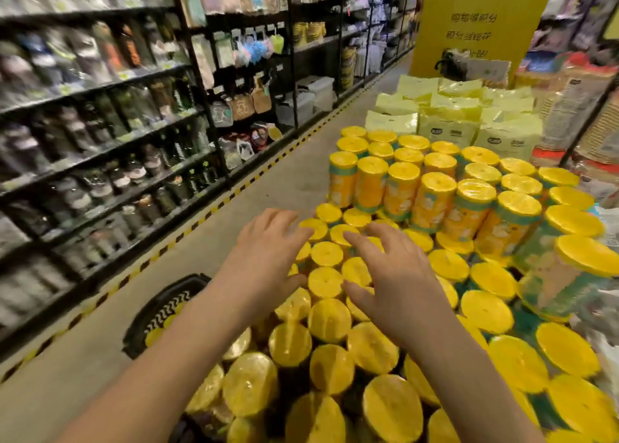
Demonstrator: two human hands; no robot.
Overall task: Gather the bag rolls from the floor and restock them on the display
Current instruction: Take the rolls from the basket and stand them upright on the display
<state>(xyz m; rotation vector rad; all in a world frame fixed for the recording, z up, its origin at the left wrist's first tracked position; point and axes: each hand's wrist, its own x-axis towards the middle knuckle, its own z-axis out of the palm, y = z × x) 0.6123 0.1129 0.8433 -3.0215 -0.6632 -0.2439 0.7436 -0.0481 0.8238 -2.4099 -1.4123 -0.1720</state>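
Head view, shop aisle. My left hand (268, 251) and my right hand (395, 281) reach forward side by side at the centre of the frame, palms down, fingers straight and spread. Both are released and grasp nothing. They lie over the flat tops of the yellow bag rolls (326, 283); I cannot tell whether the fingertips touch the tops or hang just above them.

The bag rolls stand upright and tightly packed on the display, filling the lower right and centre of the frame, from the bottom edge up to mid-height. A raised second tier of rolls (432, 201) stands on the lower layer just beyond my hands, showing labels with green bands on their sides. At the right edge the nearest raised rolls are blurred.

Behind the rolls, in the upper right, lie stacked pale yellow packs (445, 120), and behind those stands a yellow pillar (482, 23) with printed characters and a code square.

A black basket (157, 312) sits on the floor (268, 181) at the lower left, just beside the display and partly under my left forearm; yellow shows through its patterned wall.

Black shelving (100, 141) with blurred packaged goods fills the left side. A yellow-and-black striped tape line (207, 213) runs along the floor at its foot.
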